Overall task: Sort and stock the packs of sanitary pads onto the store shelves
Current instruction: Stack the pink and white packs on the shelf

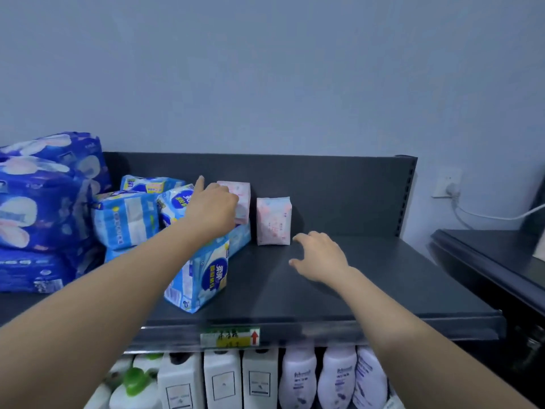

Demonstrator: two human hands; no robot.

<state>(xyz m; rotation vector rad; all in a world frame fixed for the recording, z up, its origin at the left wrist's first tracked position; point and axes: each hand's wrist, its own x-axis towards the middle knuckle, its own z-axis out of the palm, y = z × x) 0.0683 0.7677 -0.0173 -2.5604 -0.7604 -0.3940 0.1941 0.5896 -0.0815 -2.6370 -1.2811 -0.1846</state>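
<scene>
Head view: A person reaches with both bare arms onto a dark shelf point(354, 284) set against a blue-grey wall. A standing pink pack point(273, 221) sits upright near the shelf's back panel. Just left of it, the left hand point(211, 209) grips a second pink pack point(242, 199), fingers curled round it and one finger raised. That pack is upright above the light-blue packs point(197, 278) heaped further left of the standing pink pack; whether it touches them cannot be told. Well to the left of the standing pink pack, large dark-blue packs point(44, 202) are piled at the shelf's end. Just in front and right of the standing pink pack, the right hand point(320, 255) hovers palm down over the shelf, fingers relaxed and spread, holding nothing and apart from the pack. Below the standing pink pack, a price label point(230, 337) sits on the shelf's front edge, with white bottles point(222, 379) and lilac bottles point(298, 379) lined up beneath. Far right of it, a wall socket point(446, 183) holds a plug.
</scene>
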